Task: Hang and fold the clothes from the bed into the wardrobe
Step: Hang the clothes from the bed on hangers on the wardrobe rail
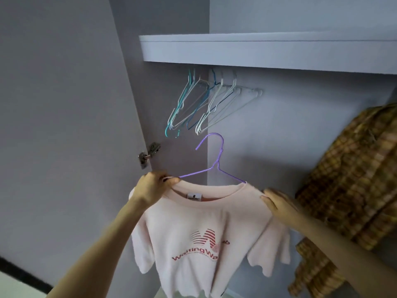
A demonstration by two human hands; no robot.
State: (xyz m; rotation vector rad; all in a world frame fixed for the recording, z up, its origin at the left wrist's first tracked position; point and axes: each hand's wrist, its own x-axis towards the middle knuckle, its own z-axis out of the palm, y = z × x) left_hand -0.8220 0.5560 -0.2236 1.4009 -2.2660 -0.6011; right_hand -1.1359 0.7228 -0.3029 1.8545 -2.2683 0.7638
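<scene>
1. The pink T-shirt is soft, matt cloth with a red print that looks flat and slightly cracked.
2. The purple hanger is thin wire with a smooth coloured coating.
3. The checked shirt on the right is woven cloth.
4. The wardrobe shelf looks smooth, matt laminate.
5. The door hinge on the left is shiny metal.

— Carrying the things: a pale wardrobe shelf, seen from below, top surface out of sight
— Under it?
— A cluster of bare wire hangers, teal, white and blue, hooked up beneath its underside, rail itself hidden
</scene>
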